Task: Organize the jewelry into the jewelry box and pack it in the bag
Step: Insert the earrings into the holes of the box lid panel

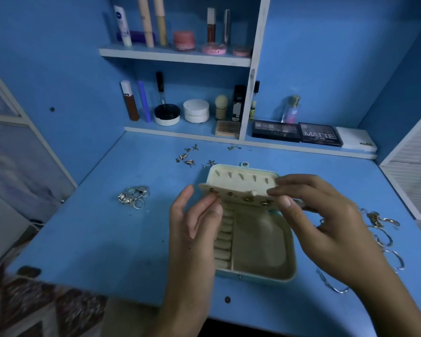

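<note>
A small pale green jewelry box lies open on the blue desk, cream inside, with ring rolls on its left and an empty compartment on its right. A cream earring flap with several gold studs on it stands across the box's hinge. My left hand pinches the flap's left end. My right hand pinches its right end. Several small earrings lie scattered behind the box. A pile of silver rings sits to the left. Chains and bracelets lie at the right, partly hidden by my right wrist. No bag is in view.
Shelves at the back hold cosmetics: tubes, jars and a pink pot. Eyeshadow palettes and a white box rest on the low ledge. The desk's front edge runs close below the box, with a patterned floor beyond it.
</note>
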